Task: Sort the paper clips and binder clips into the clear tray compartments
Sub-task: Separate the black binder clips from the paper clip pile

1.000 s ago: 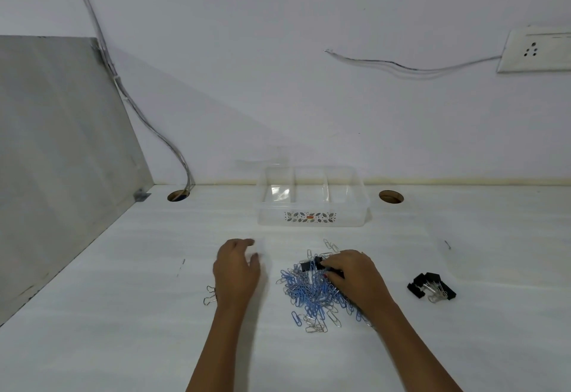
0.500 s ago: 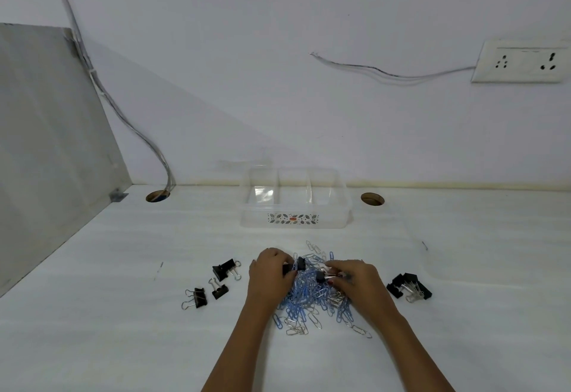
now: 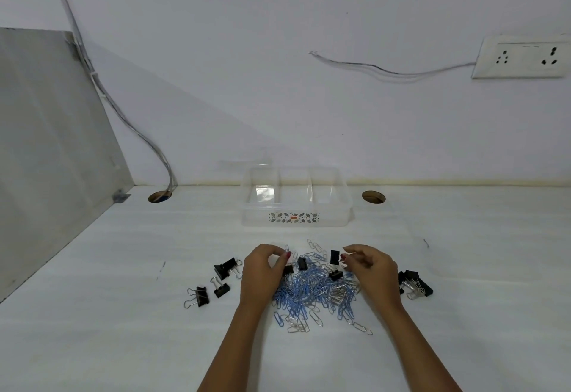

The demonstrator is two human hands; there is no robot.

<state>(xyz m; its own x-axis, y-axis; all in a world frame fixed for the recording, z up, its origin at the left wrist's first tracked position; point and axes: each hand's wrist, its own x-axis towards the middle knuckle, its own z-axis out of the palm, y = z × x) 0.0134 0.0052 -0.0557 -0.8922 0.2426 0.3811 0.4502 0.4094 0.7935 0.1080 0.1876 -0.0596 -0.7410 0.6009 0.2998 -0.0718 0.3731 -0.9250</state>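
A pile of blue and silver paper clips (image 3: 315, 292) lies on the white table between my hands, with a few black binder clips mixed in. My left hand (image 3: 262, 271) pinches a blue paper clip (image 3: 287, 249) at the pile's left edge. My right hand (image 3: 370, 268) holds a black binder clip (image 3: 334, 257) by its wire handle, lifted just above the pile. The clear tray (image 3: 296, 221) with three compartments stands farther back, with nothing visible inside. Black binder clips (image 3: 213, 283) lie to the left, and another cluster (image 3: 414, 283) lies to the right.
Two round cable holes (image 3: 159, 197) (image 3: 373, 197) sit at the table's back edge, cables rising from the left one. A grey panel (image 3: 52, 150) borders the left side. A faint clear lid (image 3: 426, 255) lies right of the pile. A socket plate (image 3: 522, 56) hangs on the wall.
My left hand came from the table's left to the pile and picked up a blue paper clip. My right hand lifted a binder clip off the pile. The camera tilted, showing binder clips on the left.
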